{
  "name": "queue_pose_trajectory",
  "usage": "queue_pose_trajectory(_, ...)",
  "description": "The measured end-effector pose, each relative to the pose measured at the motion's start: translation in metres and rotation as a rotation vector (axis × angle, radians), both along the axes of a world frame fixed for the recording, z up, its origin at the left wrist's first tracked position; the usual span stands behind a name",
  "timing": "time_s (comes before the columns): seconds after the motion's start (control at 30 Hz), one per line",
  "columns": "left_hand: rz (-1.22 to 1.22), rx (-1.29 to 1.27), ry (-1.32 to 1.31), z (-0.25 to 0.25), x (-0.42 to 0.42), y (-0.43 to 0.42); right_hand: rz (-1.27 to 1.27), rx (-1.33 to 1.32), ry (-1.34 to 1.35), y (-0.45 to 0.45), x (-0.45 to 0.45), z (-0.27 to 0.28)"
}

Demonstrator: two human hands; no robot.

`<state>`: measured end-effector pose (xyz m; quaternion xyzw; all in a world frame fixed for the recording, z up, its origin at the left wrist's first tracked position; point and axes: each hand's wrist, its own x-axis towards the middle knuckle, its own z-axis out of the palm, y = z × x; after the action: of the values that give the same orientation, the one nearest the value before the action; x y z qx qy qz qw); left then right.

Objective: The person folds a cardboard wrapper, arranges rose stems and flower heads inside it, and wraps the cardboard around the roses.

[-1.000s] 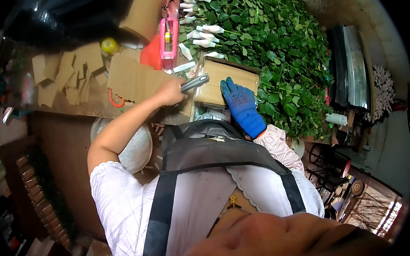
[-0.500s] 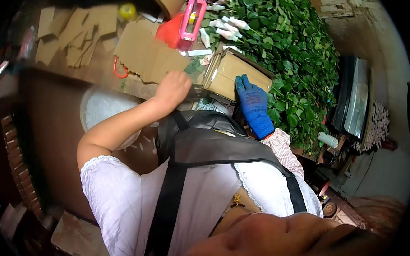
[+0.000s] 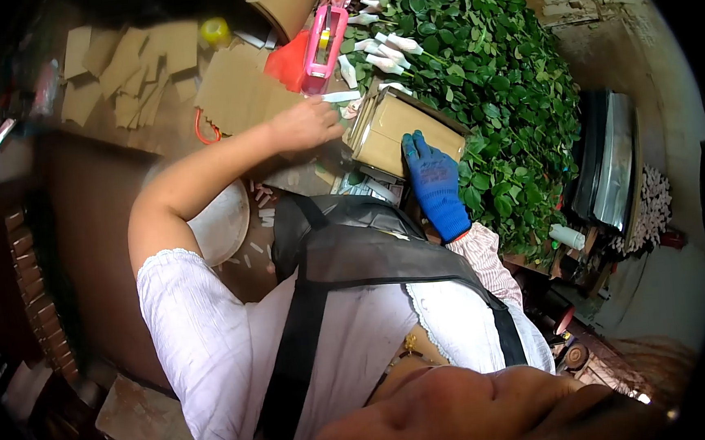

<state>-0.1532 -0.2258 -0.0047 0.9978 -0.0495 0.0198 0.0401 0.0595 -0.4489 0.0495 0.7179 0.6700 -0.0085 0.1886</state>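
Note:
My left hand (image 3: 311, 126), bare, hovers just left of a brown cardboard bundle (image 3: 391, 133). Its fingers are curled together, and whatever may be between them is hidden. My right hand (image 3: 433, 176) wears a blue glove with a darker palm coating. It lies flat on the near right part of the bundle, fingers stretched out over the cardboard. Thin raised edges run around the bundle. Just beyond it, flower heads in white sleeves (image 3: 390, 52) lie at the end of a large heap of leafy green stems (image 3: 496, 112).
A pink tape dispenser (image 3: 325, 48) stands behind my left hand, near a red sheet (image 3: 285, 64). Torn cardboard (image 3: 237, 85), cardboard scraps (image 3: 133, 68) and a yellow tape roll (image 3: 214, 31) lie to the left. Below my left forearm is a round white tub (image 3: 224, 225).
My left hand has moved up and to the right, away from my apron, along the left side of the bundle. My right hand stays on the cardboard.

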Motion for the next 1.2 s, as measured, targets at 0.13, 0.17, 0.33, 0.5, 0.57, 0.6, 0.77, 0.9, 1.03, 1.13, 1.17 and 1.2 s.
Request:
queue_pose_trajectory(0.13, 0.035, 0.340, -0.162, 0.005, 0.024, 0.026, -0.007, 0.053, 0.018, -0.003, 0.002, -0.007)
queue_pose_trajectory(0.17, 0.217, 0.450, -0.225, -0.008, 0.034, 0.025, -0.011, 0.045, 0.016, -0.002, 0.001, -0.005)
queue_pose_trajectory(0.33, 0.137, 0.363, -0.212, -0.016, 0.080, 0.045, -0.034, 0.083, 0.075, -0.003, 0.001, -0.004)
queue_pose_trajectory(0.5, 0.081, 0.135, -0.056, -0.020, 0.099, 0.065, -0.048, 0.063, 0.065, -0.003, -0.001, -0.004)
queue_pose_trajectory(0.57, 0.117, 0.057, -0.021, -0.021, 0.100, 0.072, -0.064, 0.072, 0.075, -0.002, -0.001, -0.004)
queue_pose_trajectory(0.6, 0.127, 0.074, -0.027, -0.026, 0.099, 0.073, -0.073, 0.073, 0.080, -0.003, -0.001, -0.004)
queue_pose_trajectory(0.77, 0.181, 0.333, -0.231, -0.027, 0.083, 0.052, -0.096, 0.084, 0.181, -0.004, 0.002, 0.002)
queue_pose_trajectory(0.9, 0.550, 0.329, -0.165, 0.000, 0.054, 0.024, -0.131, 0.179, 0.444, -0.014, 0.009, 0.014)
queue_pose_trajectory(1.03, 0.811, -0.263, -0.070, 0.062, 0.008, -0.003, -0.253, 0.396, 0.754, -0.024, 0.003, 0.023)
queue_pose_trajectory(1.13, 0.814, -1.029, -0.170, 0.083, 0.009, -0.049, -0.312, 0.398, 1.138, -0.012, -0.020, 0.062)
queue_pose_trajectory(1.17, 0.775, -1.109, -0.252, 0.089, 0.016, -0.072, -0.262, 0.394, 1.247, -0.009, -0.027, 0.067)
queue_pose_trajectory(1.2, 0.644, -1.167, -0.268, 0.080, 0.025, -0.091, -0.209, 0.391, 1.354, -0.006, -0.032, 0.069)
